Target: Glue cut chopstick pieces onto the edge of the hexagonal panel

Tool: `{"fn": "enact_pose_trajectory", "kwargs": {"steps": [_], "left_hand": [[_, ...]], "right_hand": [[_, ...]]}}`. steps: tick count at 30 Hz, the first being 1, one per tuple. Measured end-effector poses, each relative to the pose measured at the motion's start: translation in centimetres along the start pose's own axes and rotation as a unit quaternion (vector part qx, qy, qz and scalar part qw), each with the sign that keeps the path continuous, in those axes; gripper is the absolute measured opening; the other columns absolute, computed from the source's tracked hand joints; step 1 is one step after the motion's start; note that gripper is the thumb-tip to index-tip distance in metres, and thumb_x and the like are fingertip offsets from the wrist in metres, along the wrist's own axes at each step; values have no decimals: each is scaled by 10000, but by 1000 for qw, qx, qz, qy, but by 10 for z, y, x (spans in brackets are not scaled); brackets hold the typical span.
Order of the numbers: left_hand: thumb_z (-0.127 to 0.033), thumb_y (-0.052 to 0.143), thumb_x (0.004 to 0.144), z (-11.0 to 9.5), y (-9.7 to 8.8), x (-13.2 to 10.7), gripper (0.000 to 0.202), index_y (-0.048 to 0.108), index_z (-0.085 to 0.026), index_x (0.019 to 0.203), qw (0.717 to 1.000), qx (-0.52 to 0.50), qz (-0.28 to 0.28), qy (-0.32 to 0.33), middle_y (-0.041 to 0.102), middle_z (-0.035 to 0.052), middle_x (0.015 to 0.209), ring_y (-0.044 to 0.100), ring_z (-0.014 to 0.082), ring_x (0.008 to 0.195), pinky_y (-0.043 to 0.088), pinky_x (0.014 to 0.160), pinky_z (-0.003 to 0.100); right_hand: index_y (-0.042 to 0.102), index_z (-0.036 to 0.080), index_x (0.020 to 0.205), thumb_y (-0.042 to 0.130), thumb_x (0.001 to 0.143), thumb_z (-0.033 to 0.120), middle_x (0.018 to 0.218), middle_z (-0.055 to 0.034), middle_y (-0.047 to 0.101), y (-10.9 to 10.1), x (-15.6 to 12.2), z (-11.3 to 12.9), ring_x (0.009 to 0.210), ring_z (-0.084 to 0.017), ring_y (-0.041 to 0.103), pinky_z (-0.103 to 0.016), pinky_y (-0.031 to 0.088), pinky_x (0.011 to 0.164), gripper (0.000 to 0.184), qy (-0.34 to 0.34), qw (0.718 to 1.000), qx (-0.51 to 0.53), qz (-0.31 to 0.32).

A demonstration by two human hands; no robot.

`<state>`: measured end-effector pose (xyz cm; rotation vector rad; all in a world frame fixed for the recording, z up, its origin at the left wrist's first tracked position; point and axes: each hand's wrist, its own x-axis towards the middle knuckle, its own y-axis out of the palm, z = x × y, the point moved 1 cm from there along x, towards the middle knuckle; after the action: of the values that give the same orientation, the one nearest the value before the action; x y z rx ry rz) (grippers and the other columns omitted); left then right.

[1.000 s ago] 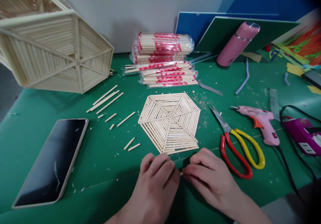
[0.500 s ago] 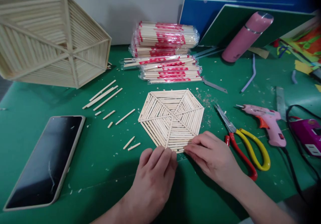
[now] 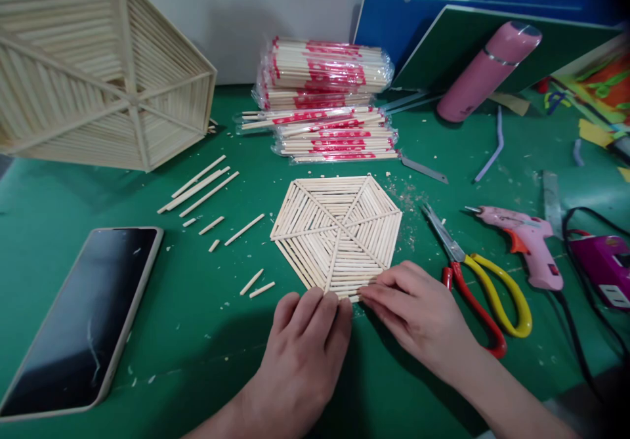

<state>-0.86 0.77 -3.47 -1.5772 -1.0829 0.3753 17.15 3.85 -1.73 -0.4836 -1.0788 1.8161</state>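
Observation:
A flat hexagonal panel (image 3: 339, 229) of wooden chopsticks lies on the green table in front of me, with crossing sticks as spokes. At its near edge, a short chopstick piece (image 3: 350, 298) shows between my two hands. My left hand (image 3: 308, 350) is closed, with fingertips bent down on the left end of that piece; the fingertips themselves are partly hidden. From the right, my right hand (image 3: 418, 311) pinches the other end between thumb and fingers, touching the panel's near right edge.
Scissors (image 3: 462, 262) and a pink glue gun (image 3: 526, 235) lie on the right. Loose cut sticks (image 3: 199, 189) and a phone (image 3: 81, 321) are on the left. Wrapped chopstick packs (image 3: 325, 98), a pink bottle (image 3: 487, 71) and a large stick structure (image 3: 132, 98) stand behind.
Both hands stay at the panel's near edge, with only a slight shift of the left fingers to the right. The view has moved a little.

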Motion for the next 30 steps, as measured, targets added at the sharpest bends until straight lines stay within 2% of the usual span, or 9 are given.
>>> {"fn": "enact_pose_trajectory", "kwargs": {"steps": [12,17,24,30], "left_hand": [[-158,502,825,-3,0,3,243,563,-158,1061,1000,20,10,-8,575,64,990,465,224,981,292,855,387],[-163,518,817,-3,-1,5,238,567,-156,1049,1000,18,12,-9,573,64,982,466,224,974,289,847,385],[-161,515,818,-3,-1,6,225,569,-165,1037,1000,15,6,-15,575,49,952,475,206,946,291,839,372],[-161,485,836,-2,0,4,240,550,-160,1067,1000,-3,3,-19,571,66,976,469,207,968,288,855,377]], "right_hand": [[638,197,849,487,841,187,818,-47,593,0,0,2,756,-156,511,-283,418,644,152,12,1000,0,18],[633,199,880,482,846,195,814,-44,584,0,0,1,758,-154,514,-281,416,650,155,21,1000,4,18],[596,179,835,427,875,205,816,-50,561,-1,5,3,772,-166,487,-300,408,668,175,40,997,-4,62],[586,184,825,446,863,201,822,-51,553,-2,8,3,786,-170,480,-312,408,686,146,35,996,2,76]]}}
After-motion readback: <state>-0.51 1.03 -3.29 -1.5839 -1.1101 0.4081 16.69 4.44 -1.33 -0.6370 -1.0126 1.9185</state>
